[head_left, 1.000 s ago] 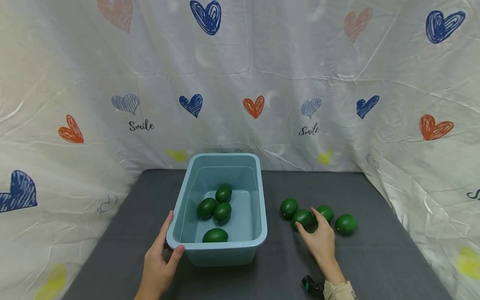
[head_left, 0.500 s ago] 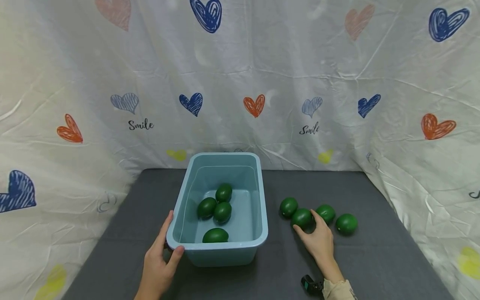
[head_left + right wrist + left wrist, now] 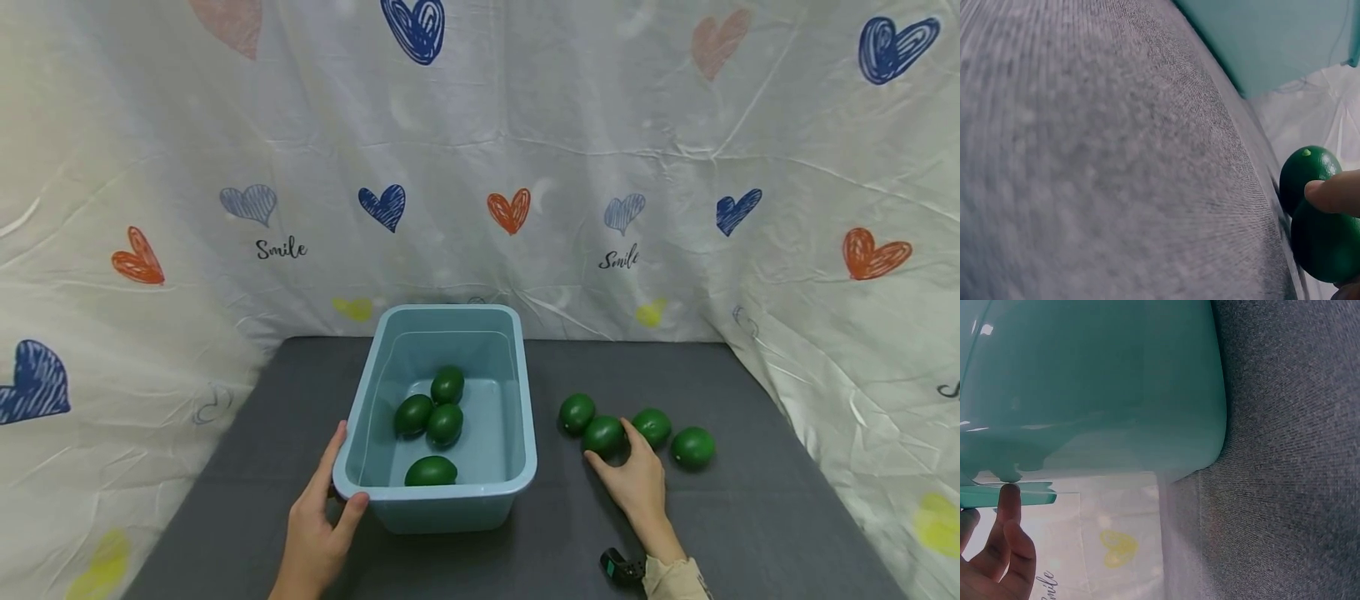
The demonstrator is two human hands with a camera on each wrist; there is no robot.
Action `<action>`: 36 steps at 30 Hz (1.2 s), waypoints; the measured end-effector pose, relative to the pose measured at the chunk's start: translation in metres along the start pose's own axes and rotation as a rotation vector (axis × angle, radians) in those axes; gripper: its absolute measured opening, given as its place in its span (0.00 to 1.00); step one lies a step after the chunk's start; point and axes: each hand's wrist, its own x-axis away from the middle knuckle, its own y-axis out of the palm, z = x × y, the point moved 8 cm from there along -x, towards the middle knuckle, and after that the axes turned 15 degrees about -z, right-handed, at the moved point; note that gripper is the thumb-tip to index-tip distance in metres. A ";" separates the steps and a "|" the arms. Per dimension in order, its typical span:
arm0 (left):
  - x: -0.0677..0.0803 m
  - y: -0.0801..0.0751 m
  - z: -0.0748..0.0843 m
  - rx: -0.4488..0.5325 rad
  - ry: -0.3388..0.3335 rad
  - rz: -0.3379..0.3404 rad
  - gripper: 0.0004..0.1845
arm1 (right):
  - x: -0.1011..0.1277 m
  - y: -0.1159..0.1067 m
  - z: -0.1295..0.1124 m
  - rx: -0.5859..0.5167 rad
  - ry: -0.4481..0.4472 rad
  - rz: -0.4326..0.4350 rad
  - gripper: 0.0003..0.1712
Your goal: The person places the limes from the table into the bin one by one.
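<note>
Green fruit (image 3: pixel 603 435): second from left in a row of four on the table, right of the bin, with the right hand on it. "Largest to smallest" from here.

Backdrop sheet (image 3: pixel 480 167): white, printed with hearts and "Smile", hung behind and on both sides of the table.

Table (image 3: pixel 750 517): dark grey fabric top, carried everything.

Bin (image 3: pixel 517 400): light blue plastic, rectangular, sat left of centre, long axis running away from the person. Held four green fruits: three clustered mid-floor (image 3: pixel 444 423), one against the near wall (image 3: pixel 431 472).

Left hand (image 3: pixel 318 529): gripped the bin's near-left corner, thumb hooked over the rim, fingers (image 3: pixel 1010 501) on the outside under the lip. Left wrist view showed a fingertip touching the underside of the rim.

Right hand (image 3: pixel 637 483): lay on the table right of the bin, fingers (image 3: pixel 1335 192) loosely curved round the near side of the fruit, thumb at its left, index at its right. Contact was made; the fruit sat on the table, not lifted. Right wrist view showed one fingertip on top of that fruit, with its neighbour (image 3: pixel 1307 169) just behind.

Other loose fruits in the row: far left (image 3: pixel 577 413), third (image 3: pixel 652 426), far right (image 3: pixel 692 447). Third was close beside the fingers.

Small black device (image 3: pixel 622 568) at the right wrist, by a beige cuff (image 3: pixel 675 579).
</note>
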 end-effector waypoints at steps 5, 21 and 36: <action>-0.001 0.001 0.000 0.003 0.000 0.001 0.46 | 0.002 -0.001 0.001 -0.019 -0.011 0.025 0.47; -0.001 0.001 0.000 0.002 -0.012 0.001 0.47 | 0.002 -0.016 -0.011 -0.024 -0.056 0.096 0.46; 0.000 0.000 0.002 -0.008 -0.011 0.007 0.47 | 0.006 -0.036 -0.036 -0.033 -0.145 0.166 0.45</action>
